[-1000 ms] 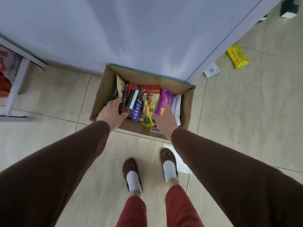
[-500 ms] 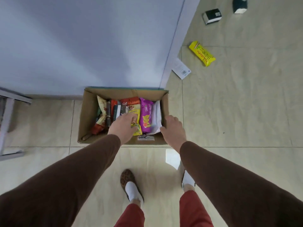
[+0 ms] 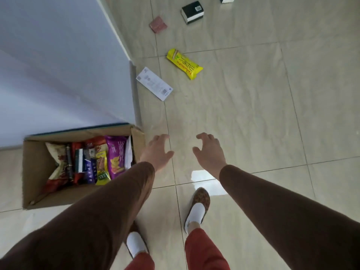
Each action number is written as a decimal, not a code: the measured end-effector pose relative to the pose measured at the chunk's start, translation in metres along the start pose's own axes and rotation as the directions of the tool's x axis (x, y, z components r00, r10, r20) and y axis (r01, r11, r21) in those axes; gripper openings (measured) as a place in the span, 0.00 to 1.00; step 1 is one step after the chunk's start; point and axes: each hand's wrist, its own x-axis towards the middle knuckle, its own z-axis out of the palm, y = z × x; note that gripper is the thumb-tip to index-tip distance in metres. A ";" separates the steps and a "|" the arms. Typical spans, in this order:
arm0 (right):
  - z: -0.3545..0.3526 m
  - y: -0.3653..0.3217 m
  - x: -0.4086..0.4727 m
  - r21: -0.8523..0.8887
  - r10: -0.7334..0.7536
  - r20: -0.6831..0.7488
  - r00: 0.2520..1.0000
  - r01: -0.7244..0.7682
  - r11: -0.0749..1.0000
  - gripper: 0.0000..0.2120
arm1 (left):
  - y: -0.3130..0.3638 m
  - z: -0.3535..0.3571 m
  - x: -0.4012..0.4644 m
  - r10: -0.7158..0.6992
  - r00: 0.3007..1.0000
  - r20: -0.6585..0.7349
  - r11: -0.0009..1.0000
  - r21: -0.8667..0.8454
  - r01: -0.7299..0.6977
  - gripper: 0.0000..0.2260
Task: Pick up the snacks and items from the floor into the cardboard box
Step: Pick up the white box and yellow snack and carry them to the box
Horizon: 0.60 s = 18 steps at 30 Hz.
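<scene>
1. Both hands are leaving the box [image 3: 35, 172]; a second ago they were inside it.
2. Left hand [image 3: 156, 152] and right hand [image 3: 209, 152] are hanging empty, fingers spread and loosely curled.
3. Box is sitting by the wall, part-filled.
4. Yellow snack [image 3: 184, 63], white card [image 3: 154, 83], red packet [image 3: 158, 26] and black box [image 3: 192, 12] are lying ahead, awaiting collection.

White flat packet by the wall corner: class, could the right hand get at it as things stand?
Probably yes. The right hand is open and empty, and only bare floor lies between it and the white flat packet, though it must stretch forward.
</scene>
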 end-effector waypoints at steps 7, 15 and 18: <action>-0.064 0.006 0.083 0.042 0.024 -0.003 1.000 -0.024 0.999 0.21 | 0.058 -0.011 0.069 0.002 0.999 -0.038 0.999 -0.040 -0.003 0.26; -0.105 -0.041 0.200 -0.050 -0.077 0.074 0.994 0.081 0.995 0.22 | 0.065 -0.059 0.177 -0.093 0.995 -0.031 0.996 -0.013 0.093 0.26; -0.121 -0.055 0.250 -0.083 -0.086 0.086 0.993 0.093 0.992 0.23 | 0.066 -0.079 0.217 -0.120 0.992 -0.026 0.992 0.028 0.120 0.26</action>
